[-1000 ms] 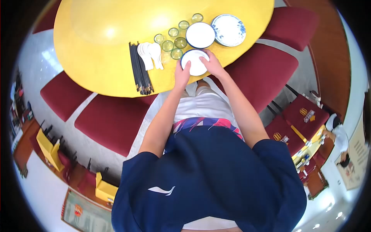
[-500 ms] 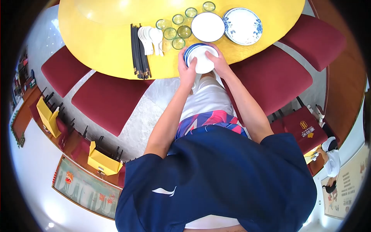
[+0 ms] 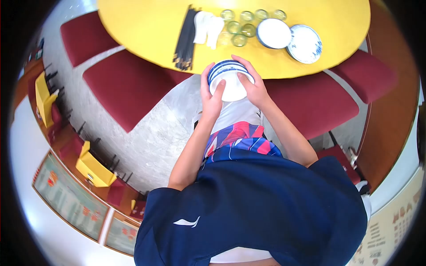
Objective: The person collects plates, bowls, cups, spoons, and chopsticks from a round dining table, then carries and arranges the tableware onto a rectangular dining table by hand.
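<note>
Left hand (image 3: 212,96) and right hand (image 3: 254,88): thumbs inside the top rim, fingers round the sides, pinching the bowl stack (image 3: 234,91) at the table's (image 3: 146,35) near edge. Looks like two-handed carrying; calls for even pressure. Chopsticks (image 3: 184,41), glasses (image 3: 249,30) beyond.

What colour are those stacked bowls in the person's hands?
The stacked bowls are white with blue bands, which show best in the head view.
</note>
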`<state>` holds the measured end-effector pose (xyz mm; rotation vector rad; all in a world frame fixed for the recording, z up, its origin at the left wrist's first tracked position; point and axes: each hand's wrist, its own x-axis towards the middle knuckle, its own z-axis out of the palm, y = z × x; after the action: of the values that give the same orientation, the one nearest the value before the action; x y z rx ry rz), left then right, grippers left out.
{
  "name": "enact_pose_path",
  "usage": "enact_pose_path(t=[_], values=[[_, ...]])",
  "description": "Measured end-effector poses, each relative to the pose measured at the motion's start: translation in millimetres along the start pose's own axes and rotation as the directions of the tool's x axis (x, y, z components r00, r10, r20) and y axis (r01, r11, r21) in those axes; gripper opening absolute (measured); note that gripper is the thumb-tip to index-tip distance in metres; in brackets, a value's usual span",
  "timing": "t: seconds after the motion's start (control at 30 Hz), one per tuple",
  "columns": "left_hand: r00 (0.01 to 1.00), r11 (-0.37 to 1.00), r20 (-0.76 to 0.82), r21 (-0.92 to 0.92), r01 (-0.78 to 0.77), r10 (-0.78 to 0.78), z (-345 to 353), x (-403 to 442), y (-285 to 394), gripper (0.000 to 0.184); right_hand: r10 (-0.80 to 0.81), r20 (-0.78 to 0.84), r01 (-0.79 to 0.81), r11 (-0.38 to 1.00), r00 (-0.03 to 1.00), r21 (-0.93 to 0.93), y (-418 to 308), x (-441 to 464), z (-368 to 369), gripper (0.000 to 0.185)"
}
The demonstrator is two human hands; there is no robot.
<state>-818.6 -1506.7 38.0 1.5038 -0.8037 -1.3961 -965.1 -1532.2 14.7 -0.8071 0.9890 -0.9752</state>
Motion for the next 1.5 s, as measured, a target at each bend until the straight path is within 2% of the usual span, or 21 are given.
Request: enact_pose_path(t=[0.13, 0.23, 0.3, 0.37, 0.4, 0.43, 0.5, 0.53, 0.57, 0.67, 0.73, 0.9, 0.97, 1.1, 1.17, 1.23, 1.3, 1.37, 1.4, 1.43, 1.5], values=[[0.982, 0.99, -0.157, 0.112, -0.085, 0.103, -77, -55, 49, 0.051, 0.018, 0.2, -0.026, 0.999, 0.98, 0.033, -22, -16, 96, 0.042], [0.95, 0.991, -0.283, 0.059, -0.124, 0.136, -149, -112, 69, 0.05, 0.016, 0.354, -0.037, 0.998, 0.935, 0.053, -17, -42, 182, 0.043], [0.912, 0.981, -0.37, 0.135, -0.139, 0.18, -204, -154, 76, 0.051, -0.041, 0.437, 0.048, 0.999, 0.899, -0.005, -3, -65, 243, 0.043], [0.866, 0.975, -0.456, 0.175, -0.137, 0.204, -261, -203, 76, 0.052, 0.08, 0.538, -0.078, 0.997, 0.839, -0.026, 14, -97, 307, 0.043], [0.846, 0.983, -0.5, 0.08, -0.167, 0.184, -292, -228, 66, 0.053, 0.105, 0.576, -0.099, 0.994, 0.811, -0.043, 19, -115, 342, 0.043], [0.801, 0.973, -0.557, 0.061, -0.223, 0.219, -320, -249, 67, 0.053, 0.05, 0.627, 0.043, 0.99, 0.778, -0.133, 35, -129, 373, 0.045], [0.753, 0.953, -0.65, -0.152, -0.261, 0.103, -367, -298, 72, 0.051, 0.15, 0.738, -0.021, 0.983, 0.658, -0.18, 49, -154, 437, 0.046], [0.721, 0.929, -0.69, -0.219, -0.297, 0.068, -390, -321, 80, 0.051, 0.173, 0.794, -0.005, 0.978, 0.582, -0.21, 57, -166, 468, 0.046], [0.659, 0.913, -0.749, -0.217, -0.347, 0.073, -414, -340, 76, 0.051, 0.213, 0.819, -0.001, 0.968, 0.533, -0.252, 65, -176, 501, 0.046], [0.457, 0.939, -0.874, -0.003, -0.343, 0.164, -484, -376, 46, 0.052, 0.274, 0.888, 0.055, 0.948, 0.369, -0.315, 85, -194, 598, 0.046], [0.377, 0.928, -0.917, -0.02, -0.371, 0.131, -501, -371, 44, 0.052, 0.323, 0.911, 0.129, 0.923, 0.257, -0.363, 100, -182, 627, 0.046], [0.201, 0.899, -0.979, -0.065, -0.434, 0.026, -622, -405, 46, 0.053, 0.432, 0.902, 0.174, 0.887, 0.009, -0.427, 140, -201, 782, 0.048], [0.162, 0.898, -0.987, -0.054, -0.437, 0.02, -663, -403, 41, 0.054, 0.419, 0.908, 0.18, 0.892, 0.013, -0.414, 165, -198, 826, 0.047], [0.075, 0.918, -0.997, -0.033, -0.395, -0.004, -796, -417, 55, 0.055, 0.452, 0.886, 0.121, 0.89, -0.107, -0.44, 211, -197, 966, 0.048], [0.082, 0.9, -0.996, -0.066, -0.431, -0.034, -862, -422, 81, 0.055, 0.444, 0.886, 0.108, 0.895, -0.137, -0.432, 228, -191, 1035, 0.049], [0.011, 0.926, -0.999, -0.034, -0.377, -0.032, -926, -424, 104, 0.055, 0.446, 0.879, 0.1, 0.895, -0.171, -0.435, 241, -187, 1104, 0.049], [-0.029, 0.918, -0.999, -0.026, -0.395, -0.041, -978, -433, 115, 0.055, 0.424, 0.879, 0.102, 0.906, -0.219, -0.411, 251, -193, 1168, 0.049], [-0.095, 0.887, -0.986, -0.082, -0.454, -0.14, -1025, -440, 119, 0.055, 0.42, 0.862, 0.131, 0.908, -0.284, -0.399, 269, -197, 1221, 0.048], [-0.119, 0.879, -0.981, -0.078, -0.47, -0.151, -1049, -442, 114, 0.054, 0.432, 0.847, 0.133, 0.902, -0.308, -0.411, 285, -199, 1244, 0.048], [-0.126, 0.874, -0.982, -0.06, -0.482, -0.138, -1045, -433, 109, 0.054, 0.434, 0.841, 0.137, 0.901, -0.324, -0.412, 292, -191, 1239, 0.048], [-0.151, 0.858, -0.969, -0.095, -0.504, -0.196, -1099, -443, 98, 0.054, 0.45, 0.825, 0.159, 0.893, -0.343, -0.421, 323, -197, 1291, 0.048]])
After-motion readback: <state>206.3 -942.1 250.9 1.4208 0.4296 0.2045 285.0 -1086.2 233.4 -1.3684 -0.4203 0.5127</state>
